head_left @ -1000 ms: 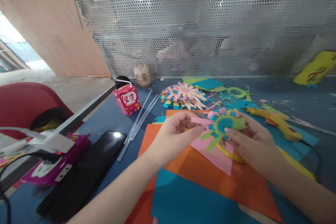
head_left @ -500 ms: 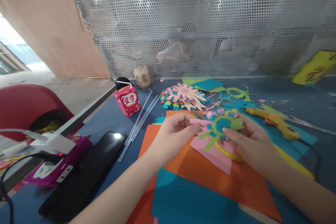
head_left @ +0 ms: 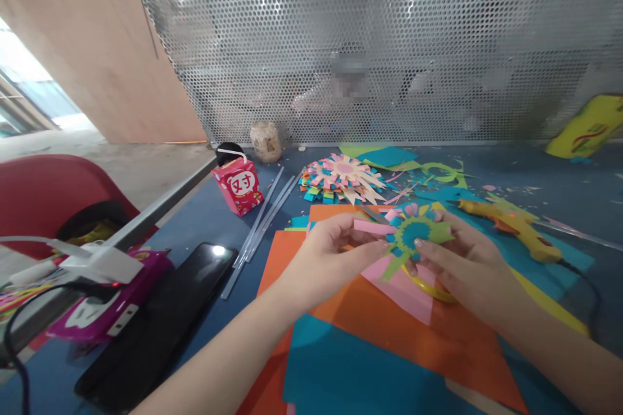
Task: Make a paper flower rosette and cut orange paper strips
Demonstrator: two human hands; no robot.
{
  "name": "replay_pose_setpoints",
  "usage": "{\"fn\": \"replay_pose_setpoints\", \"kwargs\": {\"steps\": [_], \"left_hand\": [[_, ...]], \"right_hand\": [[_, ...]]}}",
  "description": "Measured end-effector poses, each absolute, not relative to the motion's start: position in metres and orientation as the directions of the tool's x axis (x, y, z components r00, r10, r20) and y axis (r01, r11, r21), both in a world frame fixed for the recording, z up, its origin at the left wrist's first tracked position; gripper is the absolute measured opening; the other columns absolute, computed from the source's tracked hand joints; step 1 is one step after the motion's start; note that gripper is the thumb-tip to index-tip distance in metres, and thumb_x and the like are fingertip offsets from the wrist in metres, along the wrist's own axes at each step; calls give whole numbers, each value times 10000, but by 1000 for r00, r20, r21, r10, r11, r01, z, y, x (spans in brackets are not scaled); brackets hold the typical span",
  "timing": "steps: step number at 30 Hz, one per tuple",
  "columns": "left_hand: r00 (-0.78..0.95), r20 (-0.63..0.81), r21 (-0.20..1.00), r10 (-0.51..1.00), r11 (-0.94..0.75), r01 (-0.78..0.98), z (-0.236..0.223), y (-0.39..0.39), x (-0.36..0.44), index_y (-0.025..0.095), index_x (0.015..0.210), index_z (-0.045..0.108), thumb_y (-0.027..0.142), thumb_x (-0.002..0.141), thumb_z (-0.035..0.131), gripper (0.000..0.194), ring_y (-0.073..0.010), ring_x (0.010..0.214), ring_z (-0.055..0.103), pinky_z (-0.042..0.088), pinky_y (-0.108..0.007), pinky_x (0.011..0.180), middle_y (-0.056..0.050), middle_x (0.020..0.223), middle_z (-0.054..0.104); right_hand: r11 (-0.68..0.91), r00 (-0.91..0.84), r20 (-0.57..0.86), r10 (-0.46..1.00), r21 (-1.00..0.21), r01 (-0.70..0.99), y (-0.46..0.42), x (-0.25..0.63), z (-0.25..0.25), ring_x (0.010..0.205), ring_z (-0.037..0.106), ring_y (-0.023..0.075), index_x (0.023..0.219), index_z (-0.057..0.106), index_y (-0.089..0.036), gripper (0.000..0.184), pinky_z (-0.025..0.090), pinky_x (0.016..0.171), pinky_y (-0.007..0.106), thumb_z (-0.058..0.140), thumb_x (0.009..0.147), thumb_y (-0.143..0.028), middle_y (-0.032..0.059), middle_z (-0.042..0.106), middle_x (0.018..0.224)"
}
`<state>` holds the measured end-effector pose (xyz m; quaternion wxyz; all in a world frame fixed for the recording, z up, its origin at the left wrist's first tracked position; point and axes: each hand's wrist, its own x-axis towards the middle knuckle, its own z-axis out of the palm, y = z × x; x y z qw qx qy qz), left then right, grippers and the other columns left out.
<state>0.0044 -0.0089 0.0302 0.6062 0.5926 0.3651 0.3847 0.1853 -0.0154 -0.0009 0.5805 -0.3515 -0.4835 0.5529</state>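
Note:
A layered paper flower [head_left: 415, 231] with a blue centre and green, blue and pink fringes is held up above the papers. My right hand [head_left: 462, 259] pinches its right side, thumb on the front. Yellow-handled scissors [head_left: 432, 292] hang below that hand, partly hidden; a grey blade [head_left: 372, 214] shows behind the flower. At the flower's left edge, my left hand [head_left: 335, 256] is closed, its thumb pressing against a green strip and its fingertips beside a pink strip. Underneath lie a pink sheet [head_left: 403, 292] and an orange sheet [head_left: 370, 324].
Fringed paper flowers [head_left: 343, 175] are piled behind my hands. A yellow glue gun [head_left: 516, 227] lies right, on blue paper. Left are glue sticks [head_left: 263, 217], a red drink box [head_left: 238, 186], a black phone [head_left: 160, 318] and a purple power strip [head_left: 111, 298]. A perforated metal panel [head_left: 389, 32] stands behind.
My left thumb has moved right, onto the flower's left edge. A green strip that pointed left there is now covered by it. My right hand stays nearly still.

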Motion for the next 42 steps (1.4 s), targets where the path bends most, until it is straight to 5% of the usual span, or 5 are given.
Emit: {"fn": "replay_pose_setpoints", "kwargs": {"steps": [7, 12, 18, 22, 42], "left_hand": [[313, -295, 952, 903, 304, 19, 28, -6, 4, 185, 938, 527, 218, 680, 589, 267, -110, 655, 545, 353, -230, 551, -14, 812, 592], [422, -461, 825, 781, 552, -120, 30, -1, 3, 167, 765, 497, 360, 692, 450, 212, -130, 606, 530, 352, -249, 545, -28, 727, 562], [494, -377, 839, 783, 515, -175, 38, -4, 3, 173, 887, 518, 358, 569, 552, 369, -143, 572, 519, 397, -278, 574, -3, 622, 553], [477, -357, 881, 803, 459, -112, 34, -8, 2, 179, 911, 551, 128, 460, 580, 455, -107, 564, 505, 374, -241, 555, 29, 596, 553], [596, -249, 933, 763, 354, -64, 28, -8, 0, 171, 991, 506, 31, 564, 633, 466, -77, 511, 520, 338, -219, 537, 75, 538, 565]], "right_hand": [[486, -86, 479, 874, -865, 122, -12, 196, -3, 719, 593, 151, 825, 566, -274, 102, 526, 603, 301, 632, 760, -232, 0, 562, 884], [842, -405, 828, 388, -141, 520, -18, 208, 0, 929, 532, 211, 806, 613, -295, 185, 497, 764, 352, 598, 727, -128, 21, 547, 970], [859, -650, 756, 85, 275, 432, -26, 210, 5, 964, 513, 234, 794, 616, -212, 200, 523, 791, 382, 611, 698, -37, 68, 536, 1013], [859, -666, 736, 120, 259, 441, -25, 212, 3, 952, 516, 225, 823, 613, -217, 277, 538, 792, 398, 608, 677, 18, 71, 523, 1034], [863, -628, 771, 105, 244, 443, -27, 210, 9, 858, 584, 194, 784, 628, -254, 227, 535, 778, 340, 547, 727, -49, 54, 648, 867]]}}
